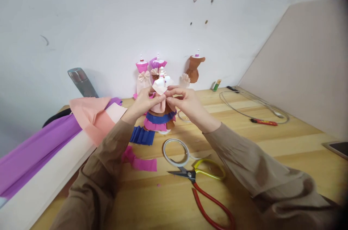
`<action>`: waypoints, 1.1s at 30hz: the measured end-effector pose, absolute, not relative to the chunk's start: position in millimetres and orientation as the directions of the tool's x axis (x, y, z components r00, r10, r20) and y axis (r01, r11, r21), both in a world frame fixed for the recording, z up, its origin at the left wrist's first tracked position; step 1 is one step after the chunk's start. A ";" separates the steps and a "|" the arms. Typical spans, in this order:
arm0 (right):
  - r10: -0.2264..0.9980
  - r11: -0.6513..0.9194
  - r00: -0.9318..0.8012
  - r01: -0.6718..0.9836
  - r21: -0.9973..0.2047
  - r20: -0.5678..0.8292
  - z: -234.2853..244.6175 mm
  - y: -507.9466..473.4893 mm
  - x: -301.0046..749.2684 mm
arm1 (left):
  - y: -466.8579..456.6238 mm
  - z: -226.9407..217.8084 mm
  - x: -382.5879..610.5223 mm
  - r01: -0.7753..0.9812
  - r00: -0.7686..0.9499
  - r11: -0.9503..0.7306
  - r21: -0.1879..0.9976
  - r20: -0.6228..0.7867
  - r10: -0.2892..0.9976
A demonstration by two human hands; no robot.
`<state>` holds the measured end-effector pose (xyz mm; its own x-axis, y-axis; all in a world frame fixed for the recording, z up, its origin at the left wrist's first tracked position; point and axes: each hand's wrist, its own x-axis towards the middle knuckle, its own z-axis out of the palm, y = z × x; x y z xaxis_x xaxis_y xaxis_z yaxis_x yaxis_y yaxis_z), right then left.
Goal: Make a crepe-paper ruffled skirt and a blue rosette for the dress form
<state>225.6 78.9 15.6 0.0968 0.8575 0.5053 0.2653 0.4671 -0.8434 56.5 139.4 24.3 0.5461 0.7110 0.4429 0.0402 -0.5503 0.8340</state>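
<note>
Left hand [141,102] half-curled around the paper-dressed figure [160,108], right hand [188,101] half-curled too, its pinch there probable but partly hidden.

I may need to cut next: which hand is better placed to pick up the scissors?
Probably the right hand. It looks nearer the scissors, whose handles point rightward, while the left hand is farther across. Both hands are at the paper-dressed figure, though.

Head view, forward (and tilted down).
</note>
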 end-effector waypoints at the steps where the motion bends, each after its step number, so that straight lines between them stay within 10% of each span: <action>1: 0.861 0.467 0.083 0.259 -0.845 0.501 15.1 79.2 226.1 | 141.1 22.6 57.1 0.017 0.545 -0.522 0.853 0.430 0.720; 5: 0.791 0.530 0.062 0.427 -0.732 0.609 13.2 79.6 227.2 | 147.5 18.5 58.8 -0.039 0.541 -0.478 0.877 0.421 0.728; 11: 0.506 0.488 -0.142 0.860 -0.147 0.851 16.7 69.3 222.6 | 150.0 17.5 60.6 -0.064 0.538 -0.496 0.866 0.449 0.714; 33: 0.500 0.265 -0.203 0.961 0.074 0.842 6.3 54.9 215.7 | 145.3 15.8 68.9 -0.075 0.542 -0.487 0.870 0.445 0.713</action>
